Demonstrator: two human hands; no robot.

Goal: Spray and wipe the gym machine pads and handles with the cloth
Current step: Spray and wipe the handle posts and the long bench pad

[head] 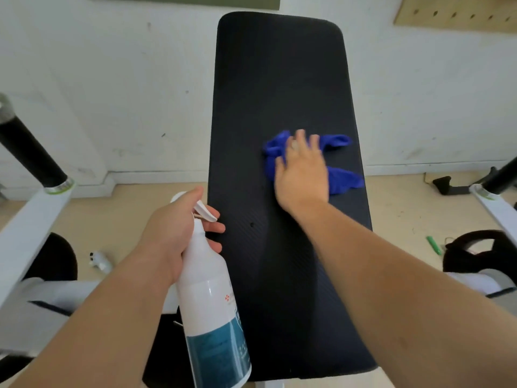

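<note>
A long black back pad (279, 79) of the gym machine runs up the middle of the view. On its right half lies a crumpled blue cloth (340, 179). My right hand (302, 175) presses flat on the cloth with straight fingers. My left hand (179, 228) grips the neck of a white spray bottle (212, 309) with a teal label, to the left of the pad. Its fingers curl under the trigger. The nozzle points toward the pad.
A black handle grip (30, 152) on a white arm (25, 236) stands at the left. Another black handle (503, 175) is at the right edge. Black weight plates (475, 253) sit low on the right. White wall behind; beige floor with a green marker (433, 245).
</note>
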